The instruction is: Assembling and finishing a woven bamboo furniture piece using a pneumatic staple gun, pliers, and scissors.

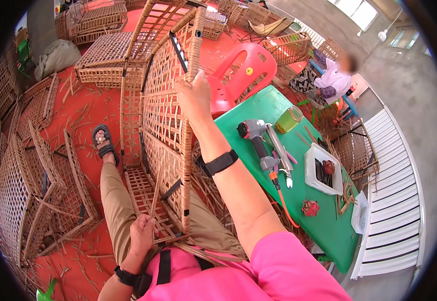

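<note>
A tall woven rattan frame (165, 108) stands upright in front of me, between my legs, its open-weave panels joined by wrapped poles with dark bands. My right hand (194, 98) is closed around the wrapped edge on its upper right side. Low down, by the bottom of the frame, my left hand (142, 233) is closed, with a thin cane strip (156, 196) rising from its fingers. Loose cane strips lie across my lap below the frame. The undersides of both hands' fingers are partly hidden.
At right, a green table (298, 200) bears a nail gun (266, 145) with an orange hose, a jar (288, 119), a white tub (324, 168) and a dragon fruit (309, 207). A red chair (243, 70) stands behind. Rattan frames (22, 195) fill the left; a person (331, 80) sits far right.
</note>
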`<state>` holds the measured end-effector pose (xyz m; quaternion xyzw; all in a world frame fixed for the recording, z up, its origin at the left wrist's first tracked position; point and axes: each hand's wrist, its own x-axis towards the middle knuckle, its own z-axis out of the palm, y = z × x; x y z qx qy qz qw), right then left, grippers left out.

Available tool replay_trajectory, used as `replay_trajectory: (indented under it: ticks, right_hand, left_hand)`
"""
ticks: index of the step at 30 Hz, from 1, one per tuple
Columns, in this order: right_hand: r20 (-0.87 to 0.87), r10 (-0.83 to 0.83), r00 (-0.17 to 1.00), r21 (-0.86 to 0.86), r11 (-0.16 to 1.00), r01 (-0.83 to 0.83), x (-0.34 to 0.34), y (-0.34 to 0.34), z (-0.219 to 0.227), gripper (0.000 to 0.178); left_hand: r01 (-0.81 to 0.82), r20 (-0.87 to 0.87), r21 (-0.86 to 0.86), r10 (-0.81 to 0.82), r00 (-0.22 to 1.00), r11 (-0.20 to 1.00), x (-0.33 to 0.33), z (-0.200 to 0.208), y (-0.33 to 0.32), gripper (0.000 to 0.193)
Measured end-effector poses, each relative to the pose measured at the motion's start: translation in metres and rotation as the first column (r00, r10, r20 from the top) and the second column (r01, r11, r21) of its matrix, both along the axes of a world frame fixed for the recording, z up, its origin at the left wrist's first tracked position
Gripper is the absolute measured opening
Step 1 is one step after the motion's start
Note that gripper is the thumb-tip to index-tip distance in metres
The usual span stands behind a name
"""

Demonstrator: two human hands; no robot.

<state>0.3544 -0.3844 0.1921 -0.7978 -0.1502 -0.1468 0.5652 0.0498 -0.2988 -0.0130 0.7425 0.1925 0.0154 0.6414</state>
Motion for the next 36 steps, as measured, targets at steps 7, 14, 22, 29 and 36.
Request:
replay_trajectory:
  ticks: [7, 14, 22, 29, 36]
  right_hand:
    - [-0.030, -0.015, 0.999, -0.034, 0.999, 0.014, 0.002, -0.003, -0.001, 0.043]
    - [-0.101, 0.100, 0.990, 0.252, 0.965, -0.071, -0.028, -0.033, -0.013, 0.091]
    - [-0.343, 0.089, 0.935, 0.157, 0.987, -0.037, -0.146, -0.131, -0.133, 0.057]
    - [-0.252, -0.208, 0.945, -0.249, 0.958, 0.144, -0.165, -0.201, -0.144, 0.037]
    - [0.097, -0.393, 0.915, -0.382, 0.834, 0.399, -0.095, -0.271, -0.117, 0.038]
  left_hand:
    - [0.023, -0.035, 0.087, -0.020, 0.999, 0.996, 0.005, 0.004, -0.001, 0.016]
    - [-0.003, -0.066, 0.086, 0.009, 0.998, 0.996, 0.004, -0.005, 0.002, 0.017]
    - [0.026, -0.066, 0.106, -0.019, 0.998, 0.994, 0.004, 0.005, 0.002, 0.017]
    - [0.049, -0.135, 0.077, -0.039, 0.990, 0.996, 0.010, 0.012, 0.003, 0.016]
    - [-0.002, -0.135, 0.014, 0.004, 0.991, 1.000, 0.001, -0.004, 0.007, 0.015]
